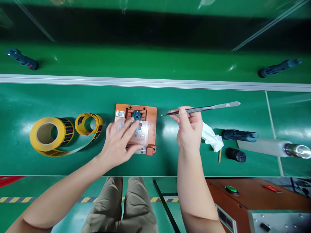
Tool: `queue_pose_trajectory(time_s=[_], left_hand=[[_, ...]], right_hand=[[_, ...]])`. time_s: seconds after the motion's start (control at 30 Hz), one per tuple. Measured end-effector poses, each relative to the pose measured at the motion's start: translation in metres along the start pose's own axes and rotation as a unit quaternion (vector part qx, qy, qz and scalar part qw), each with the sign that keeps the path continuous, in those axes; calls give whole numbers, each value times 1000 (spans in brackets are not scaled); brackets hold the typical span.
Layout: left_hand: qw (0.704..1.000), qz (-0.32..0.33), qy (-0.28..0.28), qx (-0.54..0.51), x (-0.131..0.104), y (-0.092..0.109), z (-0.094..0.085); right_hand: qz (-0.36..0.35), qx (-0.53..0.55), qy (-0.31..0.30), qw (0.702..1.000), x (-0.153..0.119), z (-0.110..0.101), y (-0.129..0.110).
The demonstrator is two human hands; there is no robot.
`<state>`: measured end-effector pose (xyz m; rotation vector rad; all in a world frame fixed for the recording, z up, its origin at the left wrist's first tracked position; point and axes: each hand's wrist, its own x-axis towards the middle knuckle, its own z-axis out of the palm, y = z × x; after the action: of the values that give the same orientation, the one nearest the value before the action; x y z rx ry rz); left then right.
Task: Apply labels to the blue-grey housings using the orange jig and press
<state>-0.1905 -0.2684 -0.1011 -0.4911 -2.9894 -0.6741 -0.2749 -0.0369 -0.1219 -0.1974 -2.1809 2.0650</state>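
Observation:
My left hand (120,139) lies over an orange fixture (152,129), fingers spread. Its fingertips are at a dark blue tool-body part (136,115) seated in the fixture and at a clear plastic cover (145,137). Whether they press on the part or only on the cover, I cannot tell. To the right, above the bench, my right hand (190,129) is closed around a pair of tweezers (194,110). The tweezers' tip points left toward the fixture, apart from it. A white crumpled tissue (212,138) sits beside my right wrist.
A large yellow label roll (36,136) trails its strip to a smaller coil (78,124) on the left. At right are a dark tool body (239,135), a black cylinder (235,154) and a white bottle (269,147). Blue tool bodies (24,60) stand behind the metal rail (155,81).

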Motion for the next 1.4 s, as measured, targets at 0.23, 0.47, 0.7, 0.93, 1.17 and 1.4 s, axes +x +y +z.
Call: queue_pose_trajectory(time_s=[0.23, 0.47, 0.7, 0.93, 1.17, 1.4], left_hand=[[978, 66, 186, -62, -12, -3, 5], [957, 269, 93, -57, -99, 15, 6], [992, 94, 76, -36, -118, -2, 46], [993, 38, 92, -58, -94, -12, 60], [992, 57, 99, -58, -96, -15, 60], [993, 46, 90, -60, -94, -14, 58]], right_hand=[[-92, -393, -29, 914, -13, -34, 59], [-124, -465, 6, 877, -20, -37, 65], [-217, -294, -355, 861, -36, 2, 25], [-206, -303, -363, 856, -25, 12, 43], [-217, -288, -378, 853, -23, 21, 33], [-148, -285, -268, 908, -26, 37, 22]])
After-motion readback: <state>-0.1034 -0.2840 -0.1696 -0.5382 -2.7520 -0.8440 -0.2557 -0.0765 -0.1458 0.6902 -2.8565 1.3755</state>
